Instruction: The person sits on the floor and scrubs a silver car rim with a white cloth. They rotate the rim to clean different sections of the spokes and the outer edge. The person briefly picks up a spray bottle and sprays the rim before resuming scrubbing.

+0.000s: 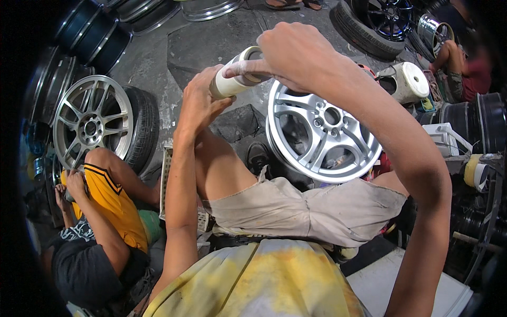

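Observation:
A cream roll of what looks like wide masking tape point(228, 90) is held up at the top centre, tilted, its round end toward the right. My left hand point(198, 98) wraps round its left side with the fingers closed. At the other end, my right hand point(293, 55) is closed, one pale, dusty finger lying across the roll; the rest of its grip is partly hidden behind the hand. Below the right forearm lies a silver alloy wheel rim point(322, 132), face up in front of my knees and touched by neither hand.
To the left, another silver rim point(94, 127) leans by a tyre point(141, 127); a person in yellow shorts point(113, 203) sits there. Dark rims point(87, 37) stack at the upper left. A white stool-like bucket point(409, 82), tyre point(364, 34) and another person point(470, 74) are at the right.

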Demonstrator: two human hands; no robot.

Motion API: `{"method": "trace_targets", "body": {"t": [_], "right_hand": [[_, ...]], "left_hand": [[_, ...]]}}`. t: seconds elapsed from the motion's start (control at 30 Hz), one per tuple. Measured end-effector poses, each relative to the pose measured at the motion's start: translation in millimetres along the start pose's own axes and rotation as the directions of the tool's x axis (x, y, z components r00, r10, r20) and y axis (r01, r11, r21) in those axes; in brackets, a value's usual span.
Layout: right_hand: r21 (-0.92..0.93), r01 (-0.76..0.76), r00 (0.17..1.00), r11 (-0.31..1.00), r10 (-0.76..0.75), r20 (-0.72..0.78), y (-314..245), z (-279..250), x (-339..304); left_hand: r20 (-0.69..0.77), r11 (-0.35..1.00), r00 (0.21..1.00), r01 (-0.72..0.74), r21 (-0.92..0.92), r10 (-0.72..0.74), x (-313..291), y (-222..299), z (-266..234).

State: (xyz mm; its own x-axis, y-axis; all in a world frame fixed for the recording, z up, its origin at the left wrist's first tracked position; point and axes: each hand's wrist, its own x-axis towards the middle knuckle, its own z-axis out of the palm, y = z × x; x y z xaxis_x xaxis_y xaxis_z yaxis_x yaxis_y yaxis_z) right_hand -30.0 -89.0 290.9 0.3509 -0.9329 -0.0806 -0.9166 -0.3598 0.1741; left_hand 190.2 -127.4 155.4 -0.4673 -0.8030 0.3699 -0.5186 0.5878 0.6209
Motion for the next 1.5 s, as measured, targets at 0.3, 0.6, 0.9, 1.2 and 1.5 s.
{"method": "trace_targets", "body": {"t": [0.3, 0.6, 0.9, 1.2, 1.5], "right_hand": [[0.006, 0.031, 0.999, 1.000, -0.031, 0.045, 9.7, -4.6, -21.8], [0.038, 0.007, 0.999, 0.999, -0.005, -0.054, -11.9, -10.5, 1.8], [0.208, 0.070, 0.972, 0.976, -0.020, -0.236, -7.1, 7.2, -0.5], [0.324, 0.315, 0.856, 0.892, -0.119, -0.503, -7.2, 15.7, 10.1], [0.403, 0.409, 0.683, 0.818, 0.018, -0.730, -17.7, -76.8, -31.9]], "left_hand": [[-0.012, 0.993, 0.999, 0.048, -0.104, -0.050, -9.2, -10.5, -13.9], [-0.036, 0.999, 0.999, 0.037, 0.012, -0.036, -17.4, -14.4, -9.7], [-0.105, 0.966, 0.982, 0.131, -0.224, -0.157, -8.1, -10.3, -3.7], [-0.376, 0.997, 0.925, -0.071, -0.036, 0.053, -2.6, -5.7, 6.5], [-0.822, 0.982, 0.563, -0.092, -0.168, -0.087, 19.5, 42.0, -18.2]]}}
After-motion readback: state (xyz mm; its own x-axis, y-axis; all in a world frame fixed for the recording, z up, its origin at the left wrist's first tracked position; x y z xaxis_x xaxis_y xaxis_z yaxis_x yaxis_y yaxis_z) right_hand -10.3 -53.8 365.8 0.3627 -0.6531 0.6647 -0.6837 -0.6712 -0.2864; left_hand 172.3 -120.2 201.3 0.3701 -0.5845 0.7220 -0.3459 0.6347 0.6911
